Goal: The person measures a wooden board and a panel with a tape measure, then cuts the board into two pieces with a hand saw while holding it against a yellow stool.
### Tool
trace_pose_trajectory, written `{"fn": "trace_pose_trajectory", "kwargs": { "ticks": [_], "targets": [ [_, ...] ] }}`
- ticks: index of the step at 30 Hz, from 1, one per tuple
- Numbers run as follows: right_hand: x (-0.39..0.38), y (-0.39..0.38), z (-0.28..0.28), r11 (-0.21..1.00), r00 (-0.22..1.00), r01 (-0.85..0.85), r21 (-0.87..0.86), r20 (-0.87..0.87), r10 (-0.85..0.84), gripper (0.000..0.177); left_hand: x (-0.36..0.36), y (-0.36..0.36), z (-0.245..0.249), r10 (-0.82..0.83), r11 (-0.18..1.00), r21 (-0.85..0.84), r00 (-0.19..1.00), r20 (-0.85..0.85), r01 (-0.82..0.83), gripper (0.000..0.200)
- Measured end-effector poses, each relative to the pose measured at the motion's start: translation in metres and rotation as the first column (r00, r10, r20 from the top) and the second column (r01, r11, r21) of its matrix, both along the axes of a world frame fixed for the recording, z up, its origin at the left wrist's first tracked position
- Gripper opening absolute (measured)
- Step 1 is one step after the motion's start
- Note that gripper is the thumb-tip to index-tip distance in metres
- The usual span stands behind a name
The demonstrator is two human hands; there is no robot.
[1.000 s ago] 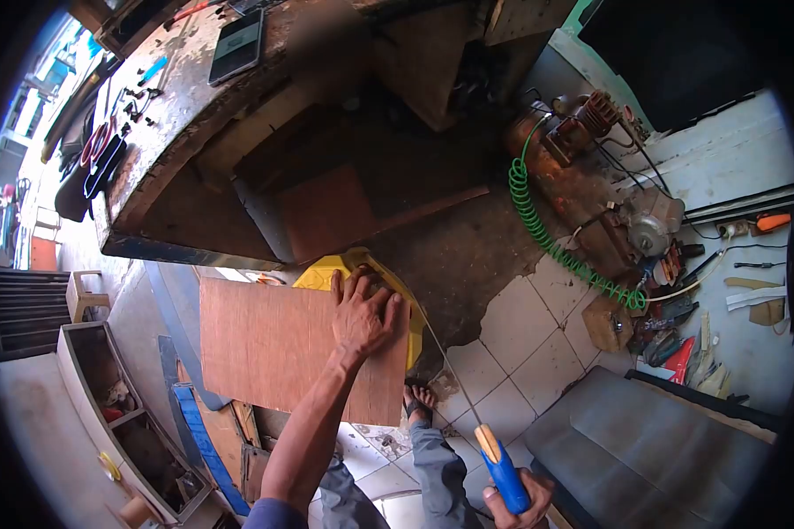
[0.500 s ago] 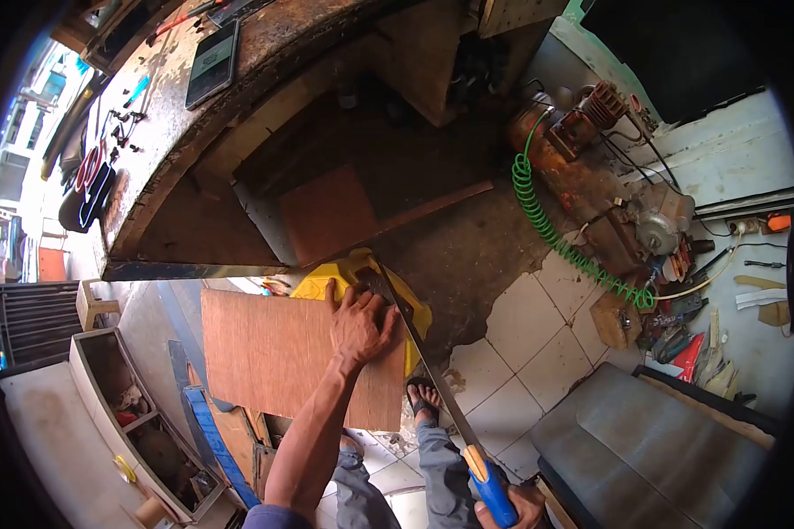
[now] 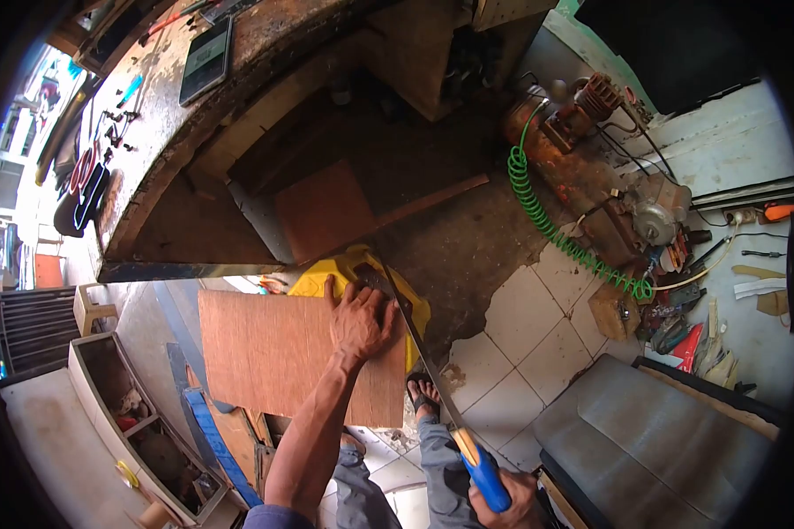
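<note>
A reddish-brown plywood board lies over a yellow plastic stool. My left hand presses on the board near its right end, fingers spread and reaching to the far edge. My right hand, at the bottom right, is closed around the blue and orange handle of a handsaw. The saw's long blade runs up and left, along the right edge of the board beside my left hand. Its far tip overlaps the yellow stool.
A worn workbench with a phone and scissors stands at upper left. To the right are a rusty compressor with a coiled green hose and a grey cushion. A sandalled foot is below the blade.
My right hand and the saw have moved a little forward and left, the blade sliding along the board's edge. My left hand stays in place on the board.
</note>
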State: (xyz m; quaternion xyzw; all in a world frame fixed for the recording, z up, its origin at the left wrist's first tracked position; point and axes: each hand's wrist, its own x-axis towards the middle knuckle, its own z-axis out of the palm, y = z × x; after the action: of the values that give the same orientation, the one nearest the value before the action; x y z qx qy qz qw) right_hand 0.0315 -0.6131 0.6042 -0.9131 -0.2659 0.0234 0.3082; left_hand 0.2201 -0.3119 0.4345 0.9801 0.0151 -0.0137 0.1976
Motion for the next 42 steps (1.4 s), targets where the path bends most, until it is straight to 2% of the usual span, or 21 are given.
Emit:
{"fn": "trace_pose_trajectory", "kwargs": {
  "ticks": [1, 2, 3, 5, 6, 7, 9, 10, 12, 15, 19, 21, 23, 28, 29, 31, 33, 37, 39, 41, 42],
  "targets": [
    [-0.004, -0.004, 0.000, 0.988, 0.992, -0.087, -0.125, 0.080, 0.097, 0.009, -0.001, 0.000, 0.001, -0.001, 1.000, -0.010, 1.000, 0.017, 0.001, 0.030],
    [-0.017, -0.002, 0.004, 0.977, 0.965, 0.212, -0.026, -0.152, -0.213, 0.014, -0.006, -0.001, 0.001, -0.004, 1.000, -0.022, 1.000, 0.020, 0.004, 0.030],
    [-0.020, -0.004, 0.002, 0.977, 0.964, 0.212, -0.025, -0.156, -0.214, 0.014, -0.007, 0.000, 0.001, -0.004, 1.000, -0.020, 1.000, 0.017, 0.005, 0.030],
    [0.026, 0.021, 0.025, 0.926, 0.852, 0.377, 0.025, -0.402, -0.336, 0.015, -0.007, -0.002, 0.008, -0.008, 1.000, -0.010, 0.999, -0.045, 0.008, 0.029],
    [0.035, 0.021, 0.007, 0.987, 0.965, 0.158, 0.006, -0.215, -0.153, 0.017, -0.009, -0.003, 0.005, -0.010, 1.000, -0.013, 0.999, -0.040, 0.010, 0.029],
    [0.048, 0.027, 0.009, 0.998, 0.977, 0.038, 0.046, -0.211, -0.027, 0.020, -0.011, -0.003, 0.005, -0.011, 1.000, -0.023, 1.000, -0.013, 0.010, 0.029],
    [0.023, 0.023, 0.011, 0.902, 0.869, 0.359, 0.239, -0.438, -0.230, 0.018, -0.002, 0.001, -0.001, -0.017, 1.000, -0.023, 0.999, 0.031, 0.017, 0.029],
    [0.007, 0.016, 0.002, 0.902, 0.867, 0.361, 0.238, -0.443, -0.229, 0.018, -0.002, 0.000, 0.001, -0.021, 1.000, -0.021, 1.000, 0.003, 0.021, 0.029],
    [-0.009, 0.007, -0.009, 0.987, 0.976, 0.163, -0.007, -0.144, -0.163, 0.021, -0.011, -0.002, 0.003, -0.022, 0.999, -0.025, 0.999, -0.046, 0.021, 0.028],
    [0.054, 0.037, -0.008, 0.978, 0.985, 0.123, 0.169, -0.144, -0.099, 0.020, -0.010, -0.004, 0.003, -0.021, 1.000, -0.005, 0.999, -0.037, 0.020, 0.029],
    [0.030, 0.020, -0.001, 0.990, 0.967, 0.120, 0.079, -0.233, -0.099, 0.020, -0.006, 0.001, 0.000, -0.029, 1.000, -0.005, 0.999, -0.018, 0.029, 0.030],
    [0.039, 0.029, -0.001, 0.963, 0.920, 0.249, 0.105, -0.338, -0.201, 0.013, -0.009, -0.003, 0.000, -0.029, 1.000, -0.011, 0.998, -0.053, 0.028, 0.031],
    [0.050, 0.034, -0.019, 0.968, 0.916, 0.217, 0.127, -0.368, -0.158, 0.013, -0.007, -0.003, -0.001, -0.012, 0.999, -0.031, 0.999, 0.051, 0.013, 0.020],
    [0.041, 0.023, -0.007, 0.981, 0.972, 0.173, 0.086, -0.173, -0.156, 0.018, -0.009, -0.004, 0.000, -0.011, 1.000, 0.005, 0.998, 0.057, 0.011, 0.028],
    [0.031, 0.012, -0.018, 0.993, 0.986, 0.116, -0.022, -0.117, -0.118, 0.016, -0.008, -0.005, 0.005, -0.002, 1.000, -0.031, 1.000, -0.016, 0.001, 0.027],
    [0.040, 0.013, -0.034, 0.998, 0.997, 0.057, -0.006, 0.046, -0.057, 0.014, -0.005, -0.006, 0.007, 0.000, 0.999, -0.051, 0.998, -0.064, -0.004, 0.027],
    [0.043, 0.016, -0.033, 0.990, 0.993, 0.120, 0.068, 0.007, -0.120, 0.014, -0.007, -0.004, -0.003, -0.041, 0.999, -0.014, 0.991, 0.127, 0.043, 0.023],
    [0.033, 0.002, -0.029, 0.953, 0.955, 0.275, 0.124, -0.145, -0.257, 0.012, -0.009, -0.011, 0.003, -0.183, 0.974, -0.111, 0.974, 0.131, 0.198, 0.018],
    [0.029, -0.017, -0.028, 0.990, 0.988, 0.142, 0.010, -0.062, -0.141, 0.011, -0.004, -0.011, -0.008, -0.168, 0.947, -0.292, 0.980, -0.109, 0.130, 0.016],
    [0.035, -0.016, -0.013, 0.972, 0.968, 0.221, 0.073, -0.136, -0.210, 0.012, 0.016, -0.003, 0.011, -0.110, 0.960, -0.273, 0.981, -0.158, 0.064, 0.017],
    [0.034, -0.018, -0.014, 0.973, 0.969, 0.217, 0.077, -0.137, -0.205, 0.012, 0.024, 0.004, 0.011, 0.061, 0.950, -0.286, 0.976, -0.211, -0.122, 0.017]
  ]
}}
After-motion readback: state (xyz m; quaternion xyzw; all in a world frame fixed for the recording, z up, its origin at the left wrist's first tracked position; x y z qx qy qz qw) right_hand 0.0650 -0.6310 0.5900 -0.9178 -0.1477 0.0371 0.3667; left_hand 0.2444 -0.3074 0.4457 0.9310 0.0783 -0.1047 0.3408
